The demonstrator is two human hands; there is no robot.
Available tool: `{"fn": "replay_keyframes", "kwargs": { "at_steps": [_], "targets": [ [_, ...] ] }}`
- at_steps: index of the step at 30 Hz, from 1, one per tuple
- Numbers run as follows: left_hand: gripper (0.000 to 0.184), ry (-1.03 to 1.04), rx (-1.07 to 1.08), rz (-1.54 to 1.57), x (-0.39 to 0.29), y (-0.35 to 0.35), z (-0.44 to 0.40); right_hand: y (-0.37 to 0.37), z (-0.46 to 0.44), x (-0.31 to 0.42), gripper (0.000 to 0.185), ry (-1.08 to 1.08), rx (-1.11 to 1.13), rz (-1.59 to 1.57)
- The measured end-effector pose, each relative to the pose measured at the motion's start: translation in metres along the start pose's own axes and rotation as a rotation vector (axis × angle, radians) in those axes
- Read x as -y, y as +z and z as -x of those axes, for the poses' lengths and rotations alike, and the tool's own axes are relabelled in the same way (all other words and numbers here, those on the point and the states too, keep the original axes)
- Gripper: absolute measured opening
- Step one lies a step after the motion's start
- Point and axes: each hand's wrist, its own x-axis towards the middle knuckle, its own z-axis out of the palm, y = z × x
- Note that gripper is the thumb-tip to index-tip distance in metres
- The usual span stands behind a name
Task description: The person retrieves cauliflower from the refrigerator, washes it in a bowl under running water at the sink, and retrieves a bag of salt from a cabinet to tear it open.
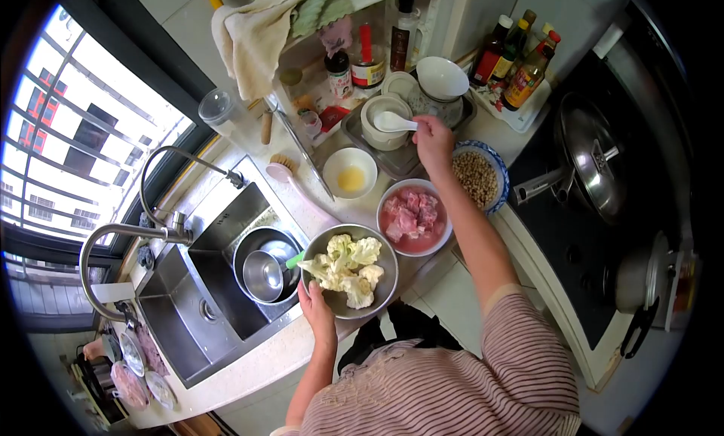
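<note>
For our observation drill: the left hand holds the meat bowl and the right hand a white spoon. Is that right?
No: the head view shows the left hand holding the cauliflower bowl, not the meat bowl; the right hand does hold a white spoon.

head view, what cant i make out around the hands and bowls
All in the head view:
Left hand: fingers partly hidden by the steel bowl
White spoon: handle end covered by the right hand
Green handle: far end hidden by cauliflower
Blue-rimmed bowl: one side behind the right forearm
Bottles: labels too small to read
</note>
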Motion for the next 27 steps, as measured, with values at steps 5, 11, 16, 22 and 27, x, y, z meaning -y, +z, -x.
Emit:
{"fn": "replay_keyframes", "kwargs": {
  "at_steps": [5, 11, 16, 22, 27],
  "targets": [
    [0.032, 0.010, 0.030, -0.009, -0.005, 0.001, -0.001, -0.048, 0.065, 0.038, 0.015, 0.217, 0.294, -0.356],
    [0.031, 0.014, 0.052, -0.025, -0.014, 0.003, 0.000, -0.067, 0.141, 0.046, 0.015, 0.435, 0.585, -0.469],
    [0.033, -0.013, 0.055, -0.022, -0.014, 0.002, 0.000, -0.062, 0.158, 0.037, 0.015, 0.423, 0.667, -0.394],
    [0.034, 0.035, 0.071, -0.032, -0.009, 0.000, -0.003, -0.054, 0.168, 0.033, 0.016, 0.130, 0.676, -0.271],
    [0.038, 0.004, 0.071, -0.031, -0.003, -0.002, -0.003, -0.048, 0.166, 0.029, 0.017, 0.216, 0.722, -0.240]
  ]
}}
